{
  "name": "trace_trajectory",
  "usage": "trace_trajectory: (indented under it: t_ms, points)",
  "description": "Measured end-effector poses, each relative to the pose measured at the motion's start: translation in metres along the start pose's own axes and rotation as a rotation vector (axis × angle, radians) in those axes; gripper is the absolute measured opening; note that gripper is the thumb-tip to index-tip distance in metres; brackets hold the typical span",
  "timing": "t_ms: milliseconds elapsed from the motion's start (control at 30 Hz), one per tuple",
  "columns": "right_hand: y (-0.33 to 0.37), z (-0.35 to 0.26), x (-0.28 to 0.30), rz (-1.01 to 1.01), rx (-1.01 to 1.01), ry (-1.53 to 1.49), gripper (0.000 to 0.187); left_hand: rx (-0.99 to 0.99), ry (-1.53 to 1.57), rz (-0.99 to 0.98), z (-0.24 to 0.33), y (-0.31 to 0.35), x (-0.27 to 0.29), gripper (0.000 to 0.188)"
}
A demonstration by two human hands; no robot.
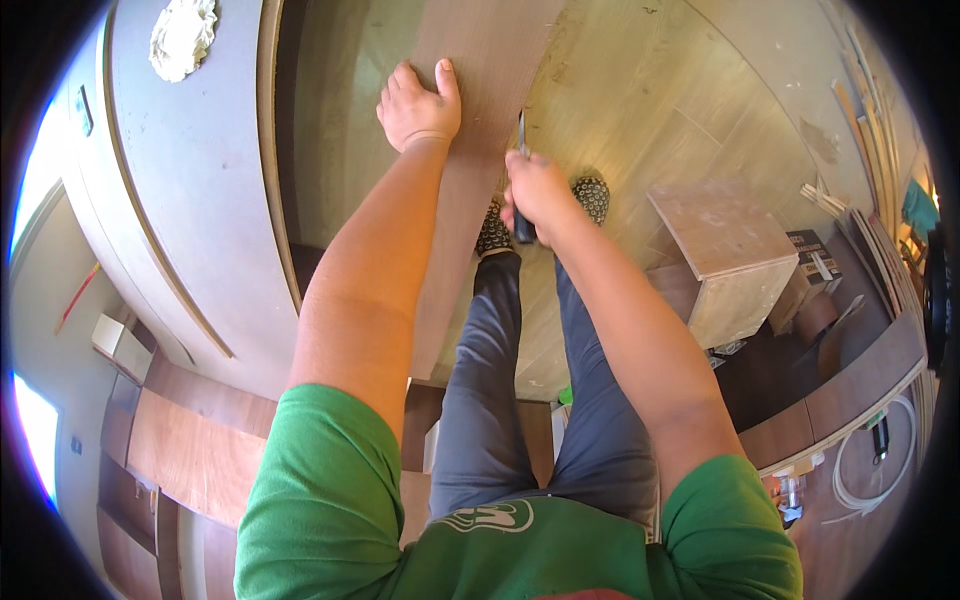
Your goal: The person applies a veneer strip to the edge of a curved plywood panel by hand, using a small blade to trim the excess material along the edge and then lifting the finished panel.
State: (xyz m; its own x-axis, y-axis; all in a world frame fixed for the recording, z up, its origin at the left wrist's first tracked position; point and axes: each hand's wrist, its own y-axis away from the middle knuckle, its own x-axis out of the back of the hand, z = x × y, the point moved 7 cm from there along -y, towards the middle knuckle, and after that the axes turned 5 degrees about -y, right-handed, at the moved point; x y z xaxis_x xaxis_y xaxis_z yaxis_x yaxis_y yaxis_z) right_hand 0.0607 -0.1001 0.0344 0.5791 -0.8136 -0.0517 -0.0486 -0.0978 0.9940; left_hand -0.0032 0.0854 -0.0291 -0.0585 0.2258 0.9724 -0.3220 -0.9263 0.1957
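A long pinkish-brown wooden board (478, 120) stretches away in front of me, left of my feet. My left hand (418, 108) grips its left edge near the far end, fingers over the edge and thumb apart on the face. Close to the board's right edge, my right hand (538, 192) is closed around a hand tool with a black handle (523, 230) and a narrow metal blade (522, 130). The blade points away from me, along that edge. Whether it touches the board I cannot tell; it looks like a knife or chisel.
Large grey panels (200, 180) stand at the left, one bearing a white ornament (183, 38). A wooden box (730, 255) sits on the wood-patterned floor (640, 90) at right. Beyond it are wood strips (872, 130), a cardboard box (815, 258) and a coiled white cable (850, 495).
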Motion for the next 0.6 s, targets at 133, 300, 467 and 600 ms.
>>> trace_trajectory:
  t_ms: [133,300,467,600]
  points:
    - [0.011,-0.025,0.0,0.036,0.069,0.017,0.03,0.017,0.002,-0.021,-0.001,0.001,0.003,0.062]
    - [0.003,-0.121,0.015,0.026,0.376,-0.127,0.032,0.029,0.032,-0.077,0.002,0.001,0.0,0.066]
    - [0.021,-0.04,0.073,0.121,0.361,-0.307,0.025,0.038,0.023,-0.111,0.0,0.001,0.005,0.068]
    - [0.05,0.092,0.118,0.072,0.23,-0.288,0.015,0.049,0.016,-0.153,0.002,0.0,0.006,0.07]
